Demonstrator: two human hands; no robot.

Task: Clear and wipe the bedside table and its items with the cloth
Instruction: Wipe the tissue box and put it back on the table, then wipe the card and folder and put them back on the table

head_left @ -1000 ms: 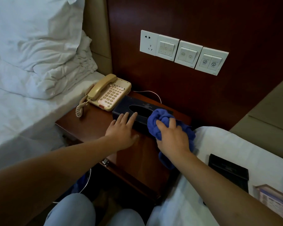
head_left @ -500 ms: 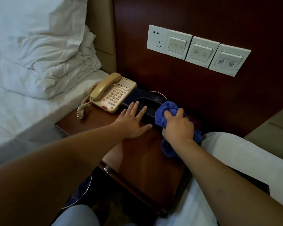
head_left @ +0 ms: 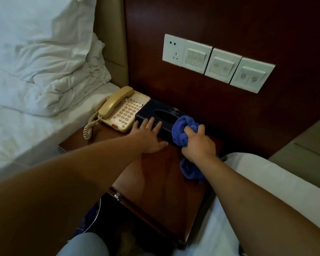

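Note:
A dark tissue box [head_left: 161,113] lies at the back of the reddish wooden bedside table [head_left: 155,182], against the wall panel. My left hand [head_left: 148,135] lies flat with straight fingers against the box's near side. My right hand [head_left: 198,143] grips a bunched blue cloth [head_left: 181,130] and presses it on the right part of the box's top; more cloth hangs below my wrist. A beige corded telephone [head_left: 122,109] stands left of the box, touching it.
A row of white wall switches and a socket [head_left: 216,63] sits above the table. White beds flank the table, with pillows [head_left: 44,61] on the left and bedding [head_left: 266,182] on the right. My knee [head_left: 83,244] is below the table's front corner.
The tissue box has been pushed back toward the wall, next to the phone. Both hands followed it away from me, the cloth staying on the box's right end.

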